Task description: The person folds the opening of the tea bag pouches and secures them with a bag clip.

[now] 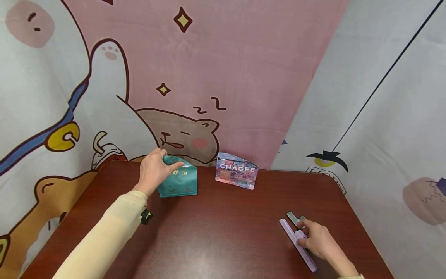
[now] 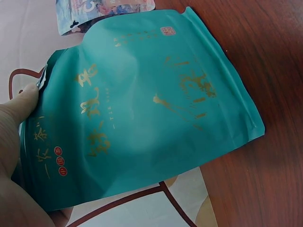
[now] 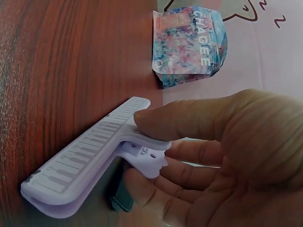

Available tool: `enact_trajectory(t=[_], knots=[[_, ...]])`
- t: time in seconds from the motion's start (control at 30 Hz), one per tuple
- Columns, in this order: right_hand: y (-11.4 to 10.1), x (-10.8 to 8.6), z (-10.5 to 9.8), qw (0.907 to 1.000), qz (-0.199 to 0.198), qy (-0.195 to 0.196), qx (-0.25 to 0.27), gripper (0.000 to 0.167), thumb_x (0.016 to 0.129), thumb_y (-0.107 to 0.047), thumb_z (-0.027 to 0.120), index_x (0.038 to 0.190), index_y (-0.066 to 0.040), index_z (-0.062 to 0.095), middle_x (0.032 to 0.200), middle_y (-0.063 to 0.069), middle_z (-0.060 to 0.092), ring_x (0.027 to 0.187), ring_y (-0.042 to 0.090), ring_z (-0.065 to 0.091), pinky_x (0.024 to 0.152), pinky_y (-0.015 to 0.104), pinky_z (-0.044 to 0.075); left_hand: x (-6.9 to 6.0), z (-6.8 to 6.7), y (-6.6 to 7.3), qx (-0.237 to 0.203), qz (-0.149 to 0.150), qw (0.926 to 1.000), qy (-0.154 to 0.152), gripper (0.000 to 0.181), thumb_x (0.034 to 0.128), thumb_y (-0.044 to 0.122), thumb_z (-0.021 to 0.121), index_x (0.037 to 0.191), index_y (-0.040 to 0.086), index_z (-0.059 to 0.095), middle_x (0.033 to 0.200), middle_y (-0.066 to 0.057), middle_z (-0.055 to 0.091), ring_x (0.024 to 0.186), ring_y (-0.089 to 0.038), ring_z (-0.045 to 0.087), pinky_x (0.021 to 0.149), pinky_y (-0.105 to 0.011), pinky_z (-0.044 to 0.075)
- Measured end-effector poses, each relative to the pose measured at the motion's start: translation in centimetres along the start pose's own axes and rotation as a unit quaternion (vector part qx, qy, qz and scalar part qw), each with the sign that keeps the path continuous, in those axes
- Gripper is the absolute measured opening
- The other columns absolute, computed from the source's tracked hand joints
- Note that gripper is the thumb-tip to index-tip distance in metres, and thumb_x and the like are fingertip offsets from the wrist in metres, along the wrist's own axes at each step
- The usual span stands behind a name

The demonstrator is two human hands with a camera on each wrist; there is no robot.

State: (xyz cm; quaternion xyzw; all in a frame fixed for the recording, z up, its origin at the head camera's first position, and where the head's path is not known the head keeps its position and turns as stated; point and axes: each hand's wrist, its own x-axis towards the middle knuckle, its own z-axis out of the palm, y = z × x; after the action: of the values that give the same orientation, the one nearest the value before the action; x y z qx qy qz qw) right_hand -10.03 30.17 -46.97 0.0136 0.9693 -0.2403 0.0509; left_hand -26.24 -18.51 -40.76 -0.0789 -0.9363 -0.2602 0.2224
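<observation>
At the table's back left, my left hand (image 1: 153,170) grips the top edge of a teal tea pouch (image 1: 179,184) with gold lettering. The left wrist view shows my thumb at the edge of that pouch (image 2: 142,104), which is tilted; most of the other fingers are hidden behind it. On the right, my right hand (image 1: 318,238) pinches the handle of a lilac bag clip (image 1: 307,255). Piano keys are printed along the bar of this clip (image 3: 71,165) in the right wrist view. Close behind it lies a dark green clip (image 1: 294,218), partly covered by my fingers.
A pink and blue pouch (image 1: 237,172) marked CHAGEE stands at the table's back edge, right of the teal one. Behind the brown wooden table (image 1: 223,232) hangs a cartoon-printed cloth (image 1: 244,77), which also runs down both sides.
</observation>
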Motion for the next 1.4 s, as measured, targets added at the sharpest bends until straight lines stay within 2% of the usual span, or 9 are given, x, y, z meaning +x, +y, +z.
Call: enact_trajectory(t=[0.13, 0.53, 0.93, 1.13, 1.4], knots=[[-0.3, 0.0, -0.1, 1.0, -0.001, 0.003, -0.002, 0.032, 0.07, -0.004, 0.086, 0.098, -0.003, 0.07, 0.081, 0.001, 0.068, 0.073, 0.017, 0.059, 0.065, 0.037, 0.049, 0.0, 0.0, 0.0, 0.002, -0.002, 1.0, -0.002, 0.066, 0.0783, 0.051, 0.088, 0.069, 0.013, 0.035, 0.073, -0.003, 0.034, 0.057, -0.019, 0.032, 0.052, -0.033, 0.026], [-1.0, 0.0, -0.5, 0.9985, -0.039, 0.039, 0.002, 0.03, 0.073, -0.005, 0.085, 0.099, -0.006, 0.072, 0.075, -0.002, 0.065, 0.068, 0.013, 0.056, 0.062, 0.031, 0.046, 0.0, -0.1, 0.1, 0.004, -0.004, 1.0, -0.008, 0.066, 0.0791, 0.051, 0.088, 0.069, 0.013, 0.035, 0.074, -0.003, 0.033, 0.057, -0.019, 0.031, 0.052, -0.033, 0.026], [-2.0, 0.7, -0.6, 0.9958, -0.072, 0.057, -0.004, 0.026, 0.074, -0.007, 0.088, 0.095, -0.01, 0.073, 0.08, -0.003, 0.066, 0.07, 0.012, 0.054, 0.062, 0.03, 0.045, 0.0, -0.1, 0.1, 0.003, 0.001, 1.0, -0.003, 0.065, 0.0789, 0.051, 0.088, 0.069, 0.013, 0.036, 0.073, -0.004, 0.033, 0.057, -0.018, 0.031, 0.051, -0.033, 0.026], [-2.4, 0.9, -0.4, 0.9914, -0.1, 0.084, -0.005, 0.027, 0.073, -0.006, 0.089, 0.094, -0.012, 0.074, 0.088, -0.001, 0.069, 0.073, 0.012, 0.057, 0.065, 0.031, 0.047, 0.1, 0.0, 0.1, 0.002, 0.004, 1.0, -0.001, 0.066, 0.0785, 0.051, 0.088, 0.069, 0.013, 0.035, 0.072, -0.003, 0.033, 0.057, -0.019, 0.03, 0.052, -0.034, 0.026], [-3.0, 1.4, -0.5, 0.991, -0.103, 0.083, 0.015, 0.025, 0.077, -0.004, 0.088, 0.094, -0.014, 0.073, 0.09, 0.0, 0.069, 0.077, 0.013, 0.061, 0.065, 0.03, 0.051, 0.1, 0.1, -0.2, 0.003, 0.002, 1.0, -0.002, 0.066, 0.0786, 0.052, 0.088, 0.069, 0.013, 0.036, 0.072, -0.003, 0.034, 0.057, -0.018, 0.031, 0.051, -0.033, 0.026]])
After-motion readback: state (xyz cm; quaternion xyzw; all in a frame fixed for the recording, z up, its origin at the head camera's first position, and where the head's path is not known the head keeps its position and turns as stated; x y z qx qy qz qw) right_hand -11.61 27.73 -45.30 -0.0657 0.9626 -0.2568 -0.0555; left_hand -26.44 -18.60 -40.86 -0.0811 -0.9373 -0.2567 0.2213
